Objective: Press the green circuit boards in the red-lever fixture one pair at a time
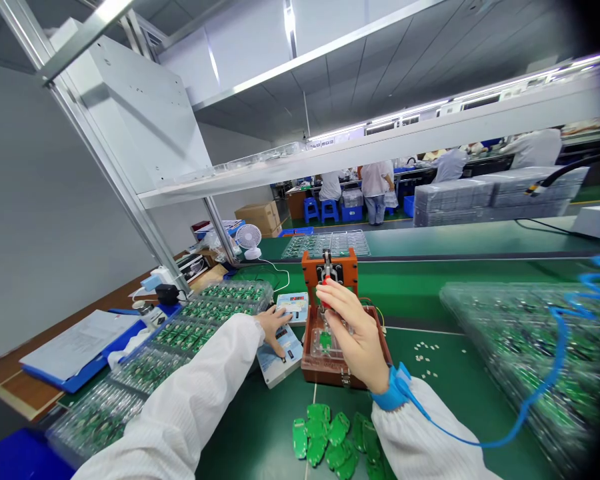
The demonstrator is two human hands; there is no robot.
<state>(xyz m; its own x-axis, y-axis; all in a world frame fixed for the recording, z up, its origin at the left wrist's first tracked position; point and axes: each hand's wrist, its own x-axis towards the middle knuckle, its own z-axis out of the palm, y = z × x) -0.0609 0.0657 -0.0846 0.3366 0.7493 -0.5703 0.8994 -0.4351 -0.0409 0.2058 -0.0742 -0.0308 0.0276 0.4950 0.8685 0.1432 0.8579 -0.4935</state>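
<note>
My right hand (355, 330) is up at the red handle (326, 283) of the orange clamp frame (350, 268), its fingers extended and lying close together against the handle; I cannot tell whether they are closed around it, since the back of the hand hides part of the contact. The frame stands at the back of an open brown case (330, 367), and below my fingers a green board (325, 340) sits in the case, at a clear plate; my hand covers the right part of that plate. My left hand (274, 327) is open, its fingers spread apart and holding nothing; it lies over the near instrument box (280, 360), the thumb reaching down its face, while the other fingertips are at the lower edge of the far instrument box (293, 307); both boxes are beside the case, on its left. In front of the case, loose green boards (317, 427) lie in a spread cluster on the green tabletop (260, 427), some overlapping; to the right of the case are small white pieces (425, 347), scattered. A blue wrist strap (393, 393) circles my right wrist, its blue cord (450, 435) running off to the right; clear trays of green boards (195, 317) line my left side, and stacked clear trays (545, 347) stand on my right.
</note>
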